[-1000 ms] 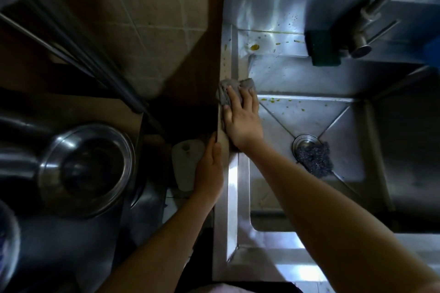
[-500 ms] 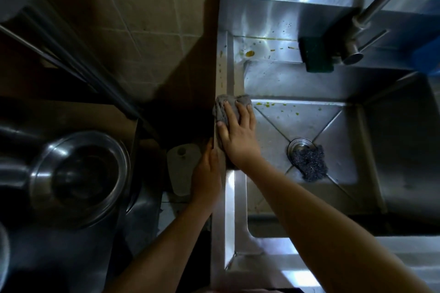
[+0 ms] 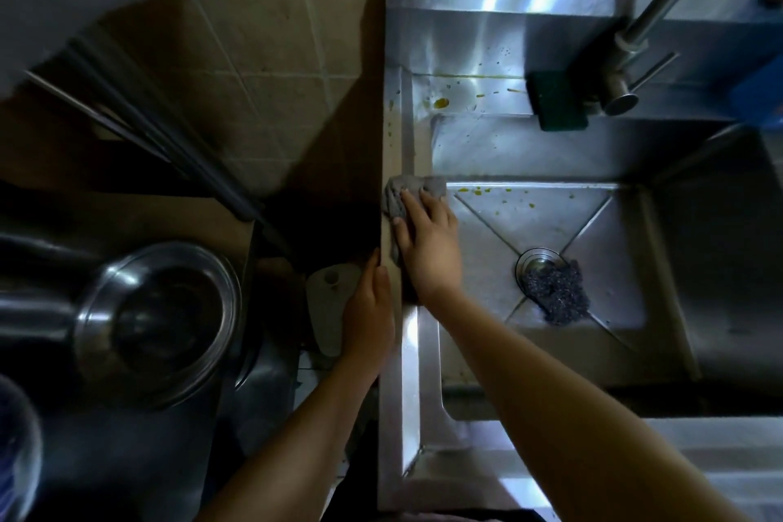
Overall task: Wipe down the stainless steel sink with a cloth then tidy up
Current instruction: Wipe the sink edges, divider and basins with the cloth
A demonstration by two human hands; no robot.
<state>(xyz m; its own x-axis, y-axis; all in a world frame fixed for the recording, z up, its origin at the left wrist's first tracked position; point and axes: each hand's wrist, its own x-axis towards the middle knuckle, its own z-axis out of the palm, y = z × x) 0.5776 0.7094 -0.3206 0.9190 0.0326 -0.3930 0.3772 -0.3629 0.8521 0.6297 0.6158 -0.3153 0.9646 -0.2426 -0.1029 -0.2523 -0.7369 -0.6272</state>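
The stainless steel sink (image 3: 478,148) fills the right half of the view, with yellow splatter on its back ledge and basin floor. A grey cloth (image 3: 402,195) lies on the sink's left rim, pressed flat under my right hand (image 3: 428,242). Only the cloth's far end shows past the fingertips. My left hand (image 3: 368,309) rests against the outer left edge of the rim, fingers together, holding onto it. A dark steel-wool scourer (image 3: 555,292) sits in the basin beside the drain (image 3: 536,265).
A green sponge (image 3: 557,102) lies on the back ledge under the faucet (image 3: 627,72). A blue object (image 3: 762,93) shows at the far right. To the left stand a steel bowl (image 3: 161,322) and a pale cutting board (image 3: 328,309). Tiled wall behind.
My right hand has slid the cloth nearer along the left rim, away from the back ledge. The left hand has stayed on the rim's outer edge. The camera shifted slightly.
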